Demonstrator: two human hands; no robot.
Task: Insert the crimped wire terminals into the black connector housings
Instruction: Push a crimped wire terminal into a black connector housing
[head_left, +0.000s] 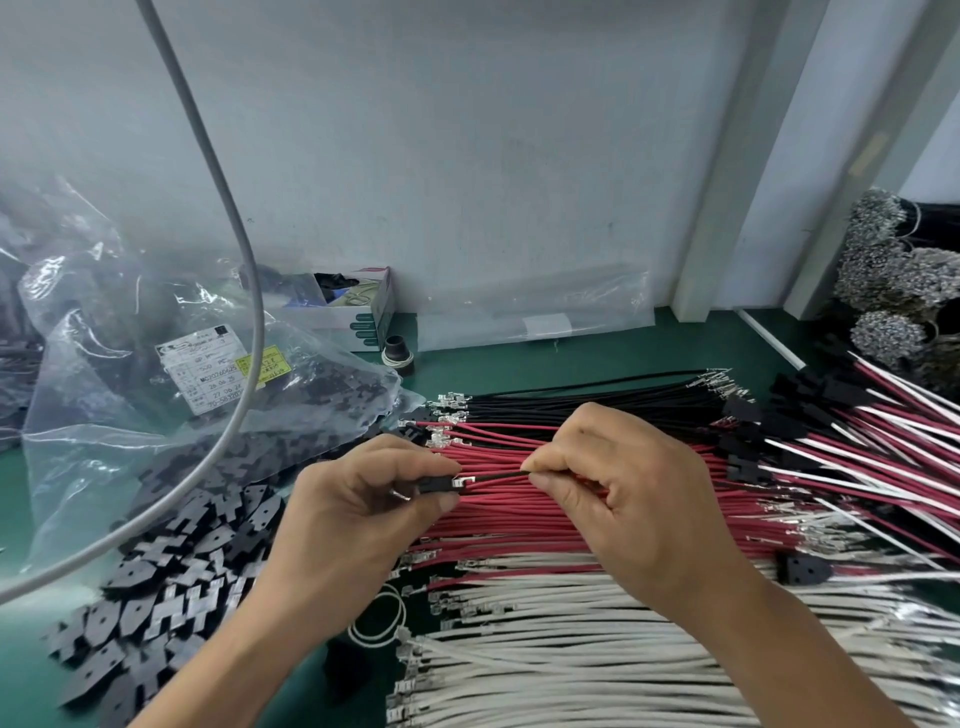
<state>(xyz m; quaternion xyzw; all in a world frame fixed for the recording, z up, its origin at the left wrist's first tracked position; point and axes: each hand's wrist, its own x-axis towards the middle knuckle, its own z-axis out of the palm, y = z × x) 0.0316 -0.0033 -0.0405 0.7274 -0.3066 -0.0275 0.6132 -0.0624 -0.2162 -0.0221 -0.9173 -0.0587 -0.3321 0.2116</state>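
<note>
From the head camera, the left hand (358, 499) pinches a black connector housing (434, 484) between thumb and fingers, holding it above the spread of red wires (498, 512) on the green table (597, 348). The housing's opening faces right. The right hand (623, 483) pinches a dark wire (498, 475) between thumb and forefinger just right of the housing. This wire runs level, left to right, and its silver crimped terminal (464, 481) points left, its tip at the mouth of the housing; whether it is already inside cannot be told.

Taking the red wires as the landmark: behind them lies a row of black wires (571, 402), in front of them a row of white wires (571, 649), all with long axes left to right and metal terminals at the left ends. To their left sits a loose heap of black housings (171, 587), spilling from a clear plastic bag (130, 374). The bag carries a white label (208, 374) with printed figures, partly readable as "500 PC" and "28.06.25", and a small yellow sticker (262, 367) too blurred to read. To the right of the red wires lie finished red and white leads with housings fitted (810, 415). Behind the landmark, against the wall, stands a small open white and green carton (358, 312). A grey cable (244, 260) curves across the left of the view.
</note>
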